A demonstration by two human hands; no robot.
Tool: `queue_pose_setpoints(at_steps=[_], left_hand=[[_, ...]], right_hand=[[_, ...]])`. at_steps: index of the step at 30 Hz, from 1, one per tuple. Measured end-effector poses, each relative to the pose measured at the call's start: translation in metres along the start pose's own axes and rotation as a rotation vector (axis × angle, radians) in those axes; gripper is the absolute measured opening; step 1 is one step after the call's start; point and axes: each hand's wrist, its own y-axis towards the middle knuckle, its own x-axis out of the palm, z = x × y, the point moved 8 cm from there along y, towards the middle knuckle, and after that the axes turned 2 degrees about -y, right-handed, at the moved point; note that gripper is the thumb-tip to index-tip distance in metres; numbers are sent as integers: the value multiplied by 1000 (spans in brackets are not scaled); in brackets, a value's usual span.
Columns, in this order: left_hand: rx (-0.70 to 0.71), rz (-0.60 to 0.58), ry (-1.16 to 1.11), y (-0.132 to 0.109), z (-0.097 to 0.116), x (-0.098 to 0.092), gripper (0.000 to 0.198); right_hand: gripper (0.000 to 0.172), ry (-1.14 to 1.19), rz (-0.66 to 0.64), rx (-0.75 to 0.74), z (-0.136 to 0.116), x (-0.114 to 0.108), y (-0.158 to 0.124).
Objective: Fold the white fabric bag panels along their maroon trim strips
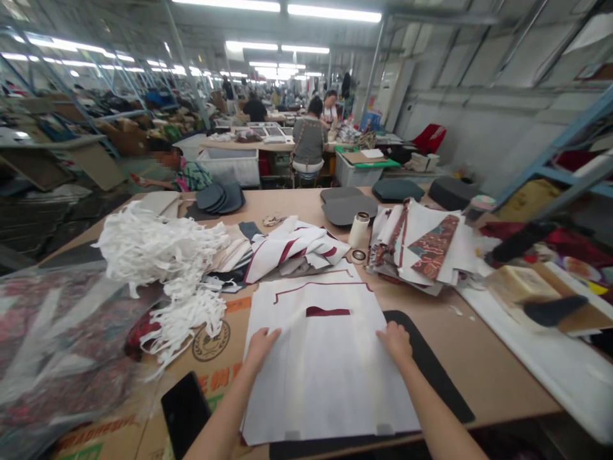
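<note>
On the counter (pixel 502 377), a heap of white strips (pixel 153 243) and a clear plastic bag (pixel 62 345) crowd the left side, with a black phone (pixel 186 409) on printed cardboard (pixel 211 377) near the left forearm. Crumpled white-and-maroon fabric (pixel 297 248) lies just beyond the white sheet (pixel 330 377), and a stack of patterned pieces (pixel 426 246) sits farther right. A dark panel (pixel 431 370) shows from under the sheet's right side.

The sheet lies flat in front of the person, its long axis seeming to run away from them; a maroon strip (pixel 328 312) crosses its far half. The left hand (pixel 260 348) has its fingers clamped on the left edge, the right hand (pixel 397 344) on the right.

The plastic bag holds reddish patterned material. A cream bottle (pixel 359 230) stands upright, its contents hidden; a white bin (pixel 230 167) stands beyond the counter.
</note>
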Motion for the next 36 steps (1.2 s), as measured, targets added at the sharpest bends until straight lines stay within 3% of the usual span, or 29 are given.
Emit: queue_pose_setpoints(at_steps=[5,9,11,14,17,19,21,24,28,30,32,34,36], left_hand=[[132,208,-66,-22,22,-15,28],[228,276,-9,-55,32,-35,24],[220,284,-40,-69,22,-44,23],[91,282,-120,-81,-12,-48,24],[-88,207,-207,-86,-47,-36,28],[-141,134,-266,-89,-61,-26,30],[-119,92,-309,-92,-67,-22,31],[-35,106,-227,-103,-75,-30,35],[-76,36,218,-123,-91,-33,45],[-54,80,474,-126,-83,-36,49],[62,176,644,-120,-55,-31,46],[220,186,699,-107,-18,-9,41],[387,100,675,-89,21,29,36]], right_hand=[[35,187,-130,-5,13,19,14],[26,201,-108,-79,12,13,13],[21,191,-56,-119,9,4,5],[18,138,35,-199,1,-9,-15],[15,39,164,-344,-12,-17,-33],[14,90,194,-378,-14,-17,-39],[18,252,123,-322,-4,-9,-37],[33,468,-103,-224,18,19,-33],[41,506,-358,-251,32,52,-32],[40,456,-352,-240,30,55,-25],[41,434,-271,-216,19,48,-10],[41,441,-168,-196,0,35,7],[35,449,-78,-197,-23,25,22]])
